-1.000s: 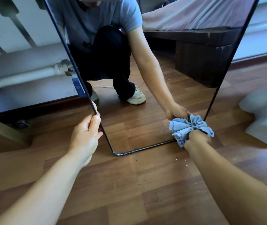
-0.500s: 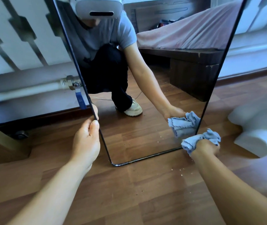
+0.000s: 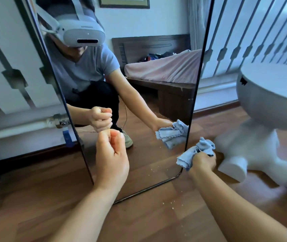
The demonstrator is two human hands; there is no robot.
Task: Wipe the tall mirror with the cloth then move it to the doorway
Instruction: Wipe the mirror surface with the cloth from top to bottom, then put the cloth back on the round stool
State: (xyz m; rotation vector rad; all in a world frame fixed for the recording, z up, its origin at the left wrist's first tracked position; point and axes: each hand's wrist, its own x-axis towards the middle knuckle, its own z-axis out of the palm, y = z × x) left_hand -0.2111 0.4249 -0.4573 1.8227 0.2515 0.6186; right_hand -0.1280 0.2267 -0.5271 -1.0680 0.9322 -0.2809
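The tall mirror [image 3: 156,95] with a thin black frame stands on the wood floor, leaning back against the wall. My right hand [image 3: 202,160] grips a crumpled light-blue cloth [image 3: 194,153] just right of the mirror's lower right edge, beside the frame. My left hand [image 3: 112,157] is curled into a loose fist in front of the glass, holding nothing and off the frame. The glass reflects a crouching person, both hands and the cloth.
A white round pedestal table [image 3: 261,123] stands close on the right, its foot near my right hand. A radiator pipe with a valve [image 3: 59,120] runs along the wall at left. Small crumbs [image 3: 172,206] lie on the floor before the mirror.
My left hand let go of the mirror's left edge and moved right in front of the glass, closing into a fist. My right hand carried the cloth off the glass, past the right edge.
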